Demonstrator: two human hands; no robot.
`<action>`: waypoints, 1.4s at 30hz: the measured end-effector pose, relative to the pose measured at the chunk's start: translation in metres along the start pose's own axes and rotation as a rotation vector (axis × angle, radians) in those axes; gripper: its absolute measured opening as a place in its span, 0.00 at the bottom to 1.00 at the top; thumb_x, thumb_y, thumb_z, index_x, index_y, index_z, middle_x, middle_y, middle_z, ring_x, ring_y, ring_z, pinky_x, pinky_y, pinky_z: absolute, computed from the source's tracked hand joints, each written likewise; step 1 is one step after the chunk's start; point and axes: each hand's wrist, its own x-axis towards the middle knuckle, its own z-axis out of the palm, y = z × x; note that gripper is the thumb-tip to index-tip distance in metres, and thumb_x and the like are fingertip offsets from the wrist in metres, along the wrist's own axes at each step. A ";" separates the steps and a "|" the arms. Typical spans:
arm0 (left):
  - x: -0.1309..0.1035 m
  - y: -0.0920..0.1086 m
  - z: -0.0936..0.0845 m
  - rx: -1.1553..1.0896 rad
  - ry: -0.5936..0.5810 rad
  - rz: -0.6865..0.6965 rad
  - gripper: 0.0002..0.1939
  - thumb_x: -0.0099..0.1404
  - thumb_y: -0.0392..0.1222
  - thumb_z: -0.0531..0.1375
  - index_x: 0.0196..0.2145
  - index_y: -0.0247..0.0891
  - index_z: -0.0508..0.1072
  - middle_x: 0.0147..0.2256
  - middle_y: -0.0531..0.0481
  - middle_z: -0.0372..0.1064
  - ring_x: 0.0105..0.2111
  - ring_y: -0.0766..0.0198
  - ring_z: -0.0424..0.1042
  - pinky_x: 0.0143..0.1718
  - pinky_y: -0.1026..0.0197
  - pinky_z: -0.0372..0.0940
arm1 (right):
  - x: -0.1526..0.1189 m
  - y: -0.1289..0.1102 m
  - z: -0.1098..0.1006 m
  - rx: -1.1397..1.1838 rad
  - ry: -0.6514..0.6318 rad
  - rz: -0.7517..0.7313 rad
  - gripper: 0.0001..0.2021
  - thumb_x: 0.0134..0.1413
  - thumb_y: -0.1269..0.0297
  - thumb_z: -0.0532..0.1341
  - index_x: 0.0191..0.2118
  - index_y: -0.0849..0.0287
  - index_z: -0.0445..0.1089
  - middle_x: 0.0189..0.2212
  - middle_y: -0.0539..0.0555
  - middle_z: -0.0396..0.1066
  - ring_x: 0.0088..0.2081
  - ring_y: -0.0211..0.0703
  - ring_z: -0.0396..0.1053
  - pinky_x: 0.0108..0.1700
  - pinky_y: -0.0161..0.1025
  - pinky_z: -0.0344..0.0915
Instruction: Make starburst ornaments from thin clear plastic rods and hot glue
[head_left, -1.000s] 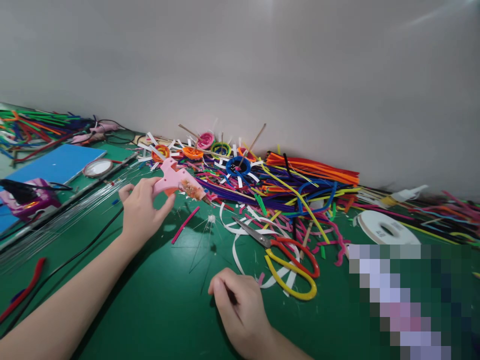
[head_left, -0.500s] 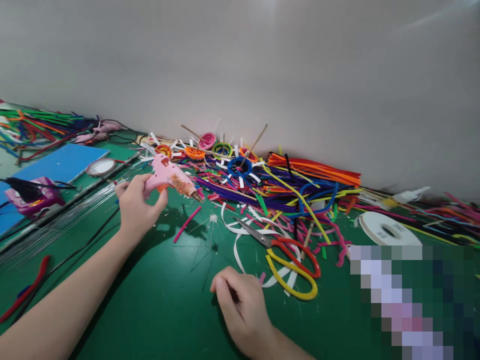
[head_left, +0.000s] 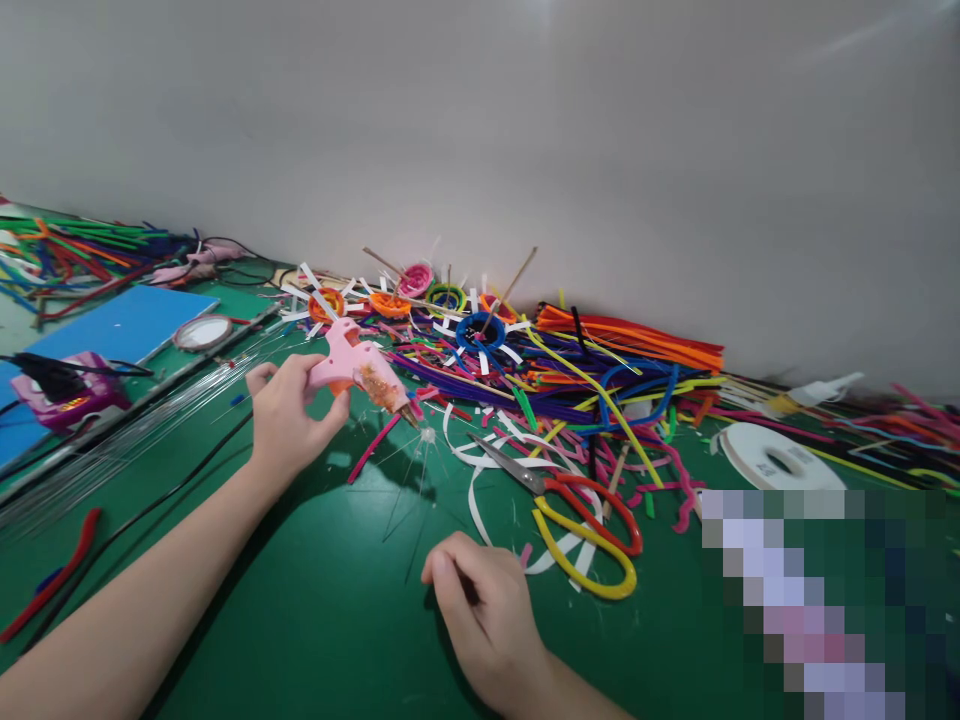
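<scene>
My left hand (head_left: 289,410) is closed around the handle of a pink hot glue gun (head_left: 364,365). Brown residue coats the gun's front, and its nozzle points down at a whitish blob (head_left: 427,435) where several thin wires meet, touching it or very close. These wires (head_left: 401,490) spread out from the blob over the green table. Lower down, my right hand (head_left: 484,610) is curled with thumb and fingers together; whatever it may pinch is too fine or hidden to make out. Scissors (head_left: 551,490) with red and yellow handles lie just beyond it on white ribbon (head_left: 472,500).
Behind lie small woven baskets (head_left: 480,333) with white strips, and many pipe cleaners (head_left: 630,340). A ribbon spool (head_left: 780,457) sits right. At left are a tape roll (head_left: 202,332), thin wires (head_left: 150,420), a purple box (head_left: 71,390) with a plug, and the gun's cord (head_left: 157,510).
My left hand has brought the glue gun right and slightly down, so its nozzle is now at the blob on the wires. My right hand has stayed in place.
</scene>
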 end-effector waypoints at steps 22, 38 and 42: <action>0.000 0.000 0.002 0.025 -0.023 -0.007 0.14 0.58 0.47 0.55 0.41 0.40 0.63 0.29 0.51 0.68 0.27 0.58 0.67 0.43 0.52 0.54 | 0.001 0.000 0.000 -0.003 0.007 -0.015 0.17 0.61 0.66 0.47 0.24 0.59 0.64 0.13 0.45 0.56 0.16 0.31 0.57 0.21 0.31 0.52; 0.000 0.000 0.002 0.035 -0.019 0.029 0.14 0.58 0.46 0.56 0.41 0.40 0.63 0.28 0.52 0.67 0.25 0.60 0.66 0.42 0.52 0.54 | 0.002 -0.002 0.000 0.006 -0.007 -0.011 0.16 0.61 0.66 0.47 0.24 0.59 0.64 0.13 0.45 0.55 0.16 0.31 0.57 0.21 0.31 0.51; 0.000 -0.001 0.002 0.048 -0.007 0.041 0.14 0.58 0.46 0.56 0.41 0.40 0.63 0.27 0.52 0.66 0.25 0.60 0.66 0.41 0.52 0.55 | 0.001 -0.001 0.000 0.011 -0.005 -0.014 0.16 0.61 0.67 0.47 0.24 0.59 0.64 0.14 0.45 0.55 0.16 0.31 0.57 0.21 0.31 0.51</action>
